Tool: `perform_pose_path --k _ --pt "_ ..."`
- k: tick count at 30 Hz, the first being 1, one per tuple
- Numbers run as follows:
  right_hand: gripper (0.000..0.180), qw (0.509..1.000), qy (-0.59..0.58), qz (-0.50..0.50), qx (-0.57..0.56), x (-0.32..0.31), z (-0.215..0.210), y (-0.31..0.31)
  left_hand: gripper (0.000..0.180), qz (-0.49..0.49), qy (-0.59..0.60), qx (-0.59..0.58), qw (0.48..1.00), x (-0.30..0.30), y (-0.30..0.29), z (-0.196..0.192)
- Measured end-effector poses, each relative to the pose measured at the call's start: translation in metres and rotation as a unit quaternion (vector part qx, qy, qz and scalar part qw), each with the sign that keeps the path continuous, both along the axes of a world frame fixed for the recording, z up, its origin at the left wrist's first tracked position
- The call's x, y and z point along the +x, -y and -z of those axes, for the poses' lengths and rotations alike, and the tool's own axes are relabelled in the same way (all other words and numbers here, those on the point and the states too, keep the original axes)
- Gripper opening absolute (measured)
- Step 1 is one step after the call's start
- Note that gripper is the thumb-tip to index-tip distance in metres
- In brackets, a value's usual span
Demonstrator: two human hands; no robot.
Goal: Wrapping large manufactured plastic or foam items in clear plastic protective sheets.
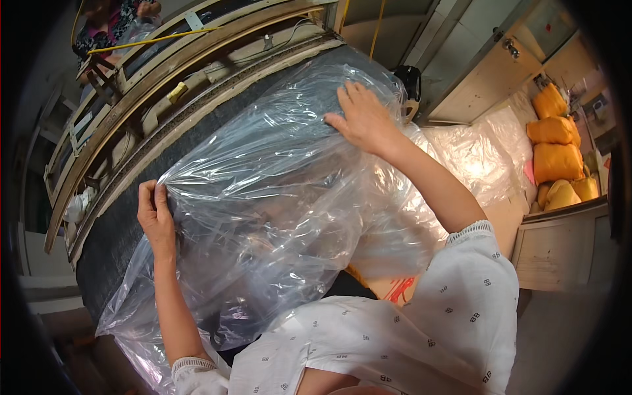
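Observation:
A large sheet of clear plastic film (270,217) lies across a dark work table (191,138) and hangs over its near edge against me. My left hand (156,209) pinches the film at the left, and creases fan out from those fingers toward the right. Farther off on the right, my right hand (363,117) rests on the film with its palm down and its fingers stretched out. Whether the film is one layer or several I cannot tell.
A long machine frame with wooden rails (118,145) runs along the table's far side. Another person (112,29) stands beyond it. More clear film (480,155) spreads at the right, near a door (487,82). Stacked orange bundles (556,161) sit at the far right.

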State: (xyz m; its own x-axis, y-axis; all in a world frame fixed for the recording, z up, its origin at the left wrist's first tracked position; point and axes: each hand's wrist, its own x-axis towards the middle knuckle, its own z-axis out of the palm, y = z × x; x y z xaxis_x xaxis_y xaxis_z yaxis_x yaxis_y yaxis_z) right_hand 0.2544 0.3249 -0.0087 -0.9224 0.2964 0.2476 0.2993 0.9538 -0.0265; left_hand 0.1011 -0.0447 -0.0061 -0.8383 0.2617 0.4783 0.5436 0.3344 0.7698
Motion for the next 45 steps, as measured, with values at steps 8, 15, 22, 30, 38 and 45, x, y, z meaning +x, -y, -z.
perform_pose_path --k 8,15,22,30,38,45 --pt "0.063 0.984 0.027 -0.082 -0.155 -0.022 -0.004 0.030 0.011 -0.029 -0.005 -0.035 0.999 0.019 0.051 -0.002" --pt "0.062 0.995 -0.030 -0.090 -0.029 -0.041 0.012 -0.021 0.008 -0.052 0.010 -0.093 0.994 0.014 0.125 0.003" --pt "0.055 0.992 -0.028 -0.120 0.039 -0.062 0.018 0.011 0.007 -0.127 -0.011 -0.098 0.987 0.024 0.171 -0.001" --pt "0.050 0.964 -0.056 -0.224 0.135 -0.031 -0.014 0.066 0.011 -0.197 -0.018 -0.142 0.970 0.076 0.264 -0.006" --pt "0.044 0.965 -0.104 -0.237 -0.027 -0.051 -0.010 0.055 0.010 -0.188 -0.061 -0.138 0.970 0.091 0.266 0.006" --pt "0.043 0.974 -0.074 -0.215 -0.022 -0.074 0.007 0.061 0.007 -0.247 -0.128 -0.161 0.947 0.129 0.273 0.018"
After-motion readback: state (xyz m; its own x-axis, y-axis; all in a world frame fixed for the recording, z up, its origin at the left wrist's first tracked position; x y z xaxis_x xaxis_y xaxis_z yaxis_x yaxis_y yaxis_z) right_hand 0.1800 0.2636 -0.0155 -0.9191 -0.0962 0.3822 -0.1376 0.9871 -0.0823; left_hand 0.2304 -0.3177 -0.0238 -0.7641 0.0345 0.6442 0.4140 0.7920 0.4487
